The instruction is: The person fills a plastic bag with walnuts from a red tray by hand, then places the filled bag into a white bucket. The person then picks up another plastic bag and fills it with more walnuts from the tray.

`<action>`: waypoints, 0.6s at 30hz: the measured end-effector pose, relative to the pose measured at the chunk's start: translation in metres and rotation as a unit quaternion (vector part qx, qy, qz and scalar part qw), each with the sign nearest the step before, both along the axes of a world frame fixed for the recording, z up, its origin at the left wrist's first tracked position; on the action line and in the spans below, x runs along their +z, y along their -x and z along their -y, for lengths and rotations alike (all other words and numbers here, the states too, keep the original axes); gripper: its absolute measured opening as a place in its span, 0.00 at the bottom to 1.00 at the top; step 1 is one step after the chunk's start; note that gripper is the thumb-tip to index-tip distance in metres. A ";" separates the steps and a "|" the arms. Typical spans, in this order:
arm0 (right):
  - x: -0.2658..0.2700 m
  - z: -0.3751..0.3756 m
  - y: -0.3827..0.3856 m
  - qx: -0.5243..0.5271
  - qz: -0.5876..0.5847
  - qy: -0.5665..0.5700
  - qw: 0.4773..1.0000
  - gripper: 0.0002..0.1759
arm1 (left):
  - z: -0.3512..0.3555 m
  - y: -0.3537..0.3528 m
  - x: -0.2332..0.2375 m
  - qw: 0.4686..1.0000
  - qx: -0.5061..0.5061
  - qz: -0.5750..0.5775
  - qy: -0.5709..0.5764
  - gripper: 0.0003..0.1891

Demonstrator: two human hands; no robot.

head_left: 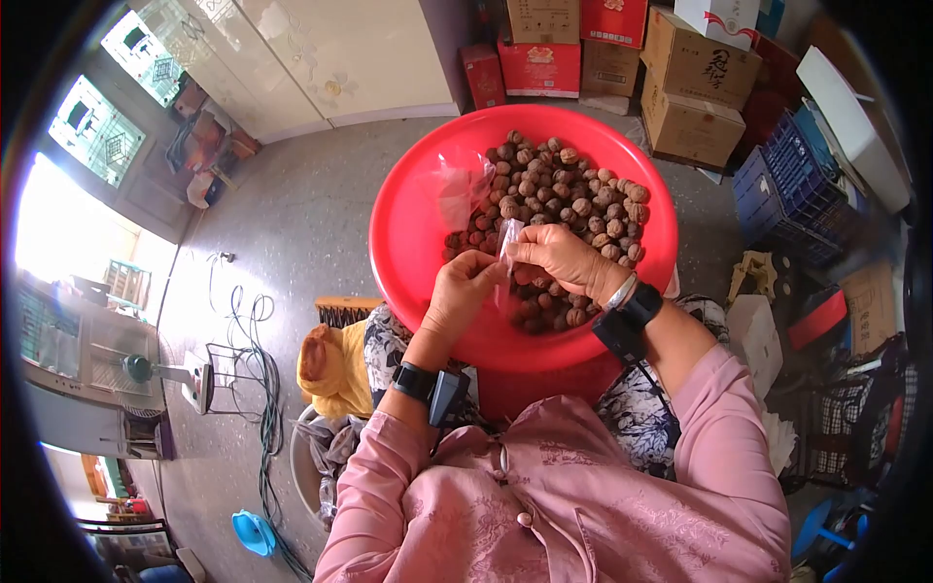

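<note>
A large red basin [413, 291] holds a heap of brown walnuts [564, 189]. Over it, my left hand [465, 284] and my right hand [559, 257] pinch a small clear plastic bag [508, 238] between them, the fingertips nearly meeting. The bag hangs down over the walnuts; its lower part is see-through and hard to make out. Another piece of clear plastic [462, 189] lies inside the basin, left of the walnuts.
Cardboard boxes [705, 63] and red boxes [539, 68] stand behind the basin. At the right are blue crates [792, 185]. A brush [345, 311] and a yellow cloth [335, 369] are at the left, with cables [262, 389] and a blue scoop [255, 532] on the floor.
</note>
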State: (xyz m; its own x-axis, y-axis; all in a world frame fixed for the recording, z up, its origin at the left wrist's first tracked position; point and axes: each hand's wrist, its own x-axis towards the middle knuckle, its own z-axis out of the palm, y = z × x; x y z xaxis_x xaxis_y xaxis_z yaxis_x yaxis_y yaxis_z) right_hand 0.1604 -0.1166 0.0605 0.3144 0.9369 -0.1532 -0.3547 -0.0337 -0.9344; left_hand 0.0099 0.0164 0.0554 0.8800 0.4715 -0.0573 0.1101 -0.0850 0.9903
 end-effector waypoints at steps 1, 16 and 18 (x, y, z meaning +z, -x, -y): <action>-0.001 0.000 -0.001 -0.003 0.011 -0.002 1.000 0.08 | -0.002 0.001 0.002 0.999 -0.003 -0.002 0.038 0.07; -0.011 0.000 -0.023 -0.085 0.279 0.068 0.954 0.06 | 0.001 -0.001 -0.008 0.953 0.218 0.046 -0.206 0.02; -0.003 0.003 -0.023 -0.043 0.259 0.100 0.960 0.06 | 0.002 0.001 -0.005 0.936 0.251 0.047 -0.244 0.02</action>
State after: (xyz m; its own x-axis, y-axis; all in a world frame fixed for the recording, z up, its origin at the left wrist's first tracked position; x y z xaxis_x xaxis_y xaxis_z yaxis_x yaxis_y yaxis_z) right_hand 0.1838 -0.1196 0.0572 0.4711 0.8725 -0.1296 0.1461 -0.2221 -0.9640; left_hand 0.0091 0.0145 0.0502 0.5316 0.7756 0.3402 0.1709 -0.4917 0.8538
